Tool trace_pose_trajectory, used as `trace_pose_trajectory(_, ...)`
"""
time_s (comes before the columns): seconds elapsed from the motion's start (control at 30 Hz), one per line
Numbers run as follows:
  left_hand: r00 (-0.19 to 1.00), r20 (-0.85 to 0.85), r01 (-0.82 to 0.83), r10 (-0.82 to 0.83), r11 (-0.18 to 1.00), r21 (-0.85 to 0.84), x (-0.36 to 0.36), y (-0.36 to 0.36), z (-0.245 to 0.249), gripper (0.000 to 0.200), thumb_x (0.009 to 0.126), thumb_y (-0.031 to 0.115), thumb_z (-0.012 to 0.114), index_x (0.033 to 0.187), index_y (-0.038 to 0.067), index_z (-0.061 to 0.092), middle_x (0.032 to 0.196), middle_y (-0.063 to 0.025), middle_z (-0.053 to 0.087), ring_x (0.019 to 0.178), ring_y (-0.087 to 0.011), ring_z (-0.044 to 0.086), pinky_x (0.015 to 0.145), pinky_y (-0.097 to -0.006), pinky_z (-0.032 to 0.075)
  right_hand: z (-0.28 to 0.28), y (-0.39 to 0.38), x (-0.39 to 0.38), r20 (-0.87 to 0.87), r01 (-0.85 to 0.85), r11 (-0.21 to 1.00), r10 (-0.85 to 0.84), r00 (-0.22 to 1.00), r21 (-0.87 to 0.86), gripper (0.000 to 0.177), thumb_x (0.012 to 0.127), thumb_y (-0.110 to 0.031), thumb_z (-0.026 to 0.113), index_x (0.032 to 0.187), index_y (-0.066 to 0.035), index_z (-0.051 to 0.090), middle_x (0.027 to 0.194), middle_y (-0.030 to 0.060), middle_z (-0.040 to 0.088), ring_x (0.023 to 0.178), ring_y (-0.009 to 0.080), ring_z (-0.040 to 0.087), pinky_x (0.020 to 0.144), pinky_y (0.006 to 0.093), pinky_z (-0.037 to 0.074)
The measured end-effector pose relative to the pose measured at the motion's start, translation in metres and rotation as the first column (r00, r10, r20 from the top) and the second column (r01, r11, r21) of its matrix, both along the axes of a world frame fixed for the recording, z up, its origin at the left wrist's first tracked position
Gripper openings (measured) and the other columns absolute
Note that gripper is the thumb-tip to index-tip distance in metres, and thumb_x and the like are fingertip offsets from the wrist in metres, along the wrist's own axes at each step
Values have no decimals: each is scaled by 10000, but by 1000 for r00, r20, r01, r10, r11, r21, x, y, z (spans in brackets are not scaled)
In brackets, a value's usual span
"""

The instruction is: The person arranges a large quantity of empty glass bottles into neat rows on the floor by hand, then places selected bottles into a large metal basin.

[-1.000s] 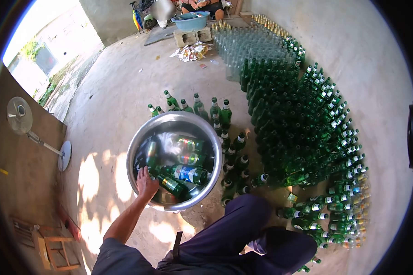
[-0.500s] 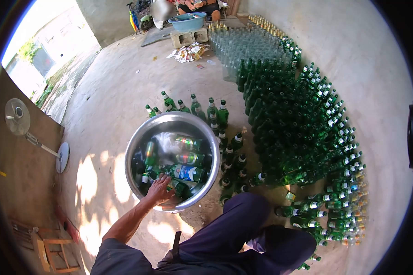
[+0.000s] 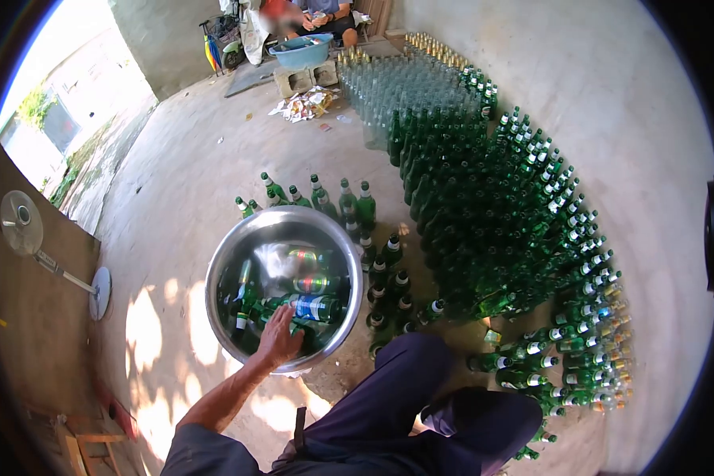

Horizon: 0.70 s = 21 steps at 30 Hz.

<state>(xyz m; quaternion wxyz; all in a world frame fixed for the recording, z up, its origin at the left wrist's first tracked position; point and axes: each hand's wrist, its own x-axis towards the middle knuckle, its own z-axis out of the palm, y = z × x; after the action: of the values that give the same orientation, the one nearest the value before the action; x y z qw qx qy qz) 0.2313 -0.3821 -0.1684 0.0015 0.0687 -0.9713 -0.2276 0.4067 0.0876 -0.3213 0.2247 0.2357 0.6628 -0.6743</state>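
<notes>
My left hand (image 3: 279,339) is over the near side of a round metal basin (image 3: 215,333), palm down, its fingers stretched forward and thumb out to the right. It holds nothing that shows. Just beyond the fingertips, a green bottle with a blue and white label (image 3: 312,308) lies on its side in the water. Farther back in the basin float green bottles with red and yellow labels, one such bottle (image 3: 316,283) among them. To the left of the hand a green bottle (image 3: 246,295) lies lengthwise. My right hand is out of view.
Upright green bottles (image 3: 365,208) stand behind and right of the basin. A large block of green bottles (image 3: 476,214) and clear bottles (image 3: 412,91) fills the right side. At the back a person sits by a blue tub (image 3: 301,52) on concrete blocks. A fan (image 3: 24,218) stands left.
The view has shifted, so the basin appears slightly lower and left. My left hand stays over the basin's near side, fingers now closer together. The left-hand bottles have moved in the water.
</notes>
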Motion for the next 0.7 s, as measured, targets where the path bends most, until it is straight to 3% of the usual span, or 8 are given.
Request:
trace_pose_trajectory(0.13, 987, -146, -62, 60, 998, -9, -55, -31, -10, 677, 796, 189, 733, 1390, -5, 471, 1454, -292, 434, 1351, -455, 418, 1147, -466, 349, -1, 3, 8, 9, 52, 999, -52, 999, 2, 210, 876, -156, 681, 1040, -25, 685, 775, 58, 697, 670, 155, 631, 595, 320, 509)
trace_pose_trajectory(0.23, 962, -246, -144, 121, 986, -81, -96, -55, -19, 718, 749, 158, 723, 1416, 45, 484, 1433, -274, 480, 1317, -432, 477, 1111, -436, 393, 14, 22, 47, 17, 248, 967, -249, 968, 64, 207, 876, -156, 681, 1036, -25, 687, 774, 58, 698, 670, 155, 632, 595, 321, 508)
trace_pose_trajectory(0.3, 988, 3, -155, 156, 973, 171, -118, -111, -81, 651, 761, 212, 729, 1372, 79, 548, 1314, -230, 606, 1203, -377, 592, 1032, -422, 456, 28, 36, 81, 19, 378, 918, -383, 924, 116, 205, 876, -156, 681, 1034, -26, 688, 774, 58, 698, 671, 155, 632, 595, 321, 508)
trace_pose_trajectory(0.33, 988, -75, -121, 134, 979, 162, -115, -110, -81, 645, 764, 241, 736, 1360, 73, 553, 1218, -232, 658, 1105, -382, 647, 952, -430, 497, 33, 42, 96, 17, 430, 892, -436, 900, 139, 204, 876, -156, 681, 1032, -26, 689, 774, 58, 699, 671, 155, 632, 595, 321, 508)
trace_pose_trajectory(0.37, 971, 136, -219, 198, 963, 160, -119, -103, -65, 649, 773, 252, 729, 1366, 70, 539, 1152, -234, 681, 1058, -382, 667, 904, -438, 511, 36, 50, 107, 12, 469, 869, -476, 879, 157, 203, 876, -156, 680, 1031, -26, 690, 774, 58, 699, 671, 155, 632, 595, 321, 508)
trace_pose_trajectory(0.4, 975, 126, -204, 186, 966, 159, -122, -116, -84, 647, 784, 264, 714, 1376, 79, 530, 1108, -234, 691, 1044, -369, 676, 884, -443, 513, 39, 55, 115, 8, 497, 851, -506, 863, 168, 202, 876, -156, 680, 1030, -26, 690, 774, 58, 699, 671, 156, 633, 595, 321, 508)
trace_pose_trajectory(0.63, 982, -137, -124, 127, 992, 34, -89, -100, -77, 619, 826, 173, 660, 1394, -4, 490, 1298, -257, 600, 1197, -392, 590, 1010, -427, 447, 32, 57, 146, 20, 570, 803, -581, 813, 172, 195, 875, -156, 680, 1021, -28, 694, 773, 58, 701, 672, 156, 634, 595, 322, 508)
trace_pose_trajectory(0.7, 986, -53, -155, 160, 984, 88, -75, -88, -58, 607, 834, 157, 654, 1391, -19, 487, 1324, -259, 582, 1223, -391, 569, 1037, -421, 429, 31, 57, 145, 21, 571, 805, -582, 813, 161, 193, 875, -156, 680, 1018, -29, 696, 773, 59, 701, 672, 156, 634, 595, 323, 508)
